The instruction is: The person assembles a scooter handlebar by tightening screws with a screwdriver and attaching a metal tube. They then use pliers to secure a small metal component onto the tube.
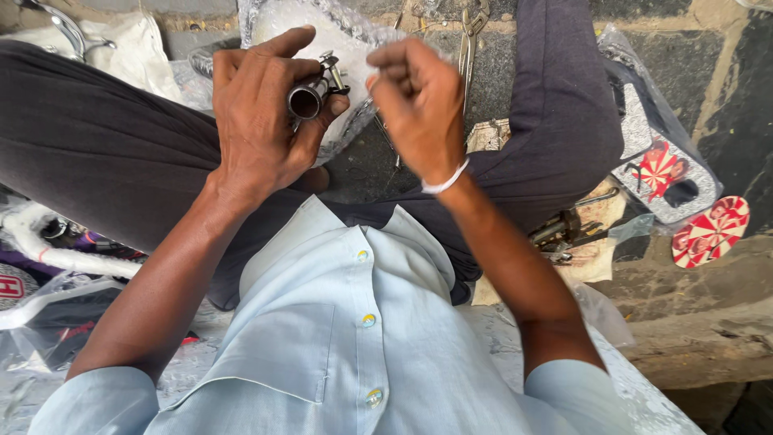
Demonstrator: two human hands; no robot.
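Steel tube [307, 100], short and hollow, sits gripped in the left hand [262, 121], fingers wrapped around it, a small bolt [330, 66] at its far end. Right hand [419, 105] is just beside it, fingers pinched shut; whether they hold anything, I cannot tell. Pliers [469, 36] lie on the floor beyond.

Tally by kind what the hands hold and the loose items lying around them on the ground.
Metal tube with bolt, held in left hand: 1
Red-and-white round discs: 2
Pliers: 1
Right hand holds nothing I can make out.
Total: 4
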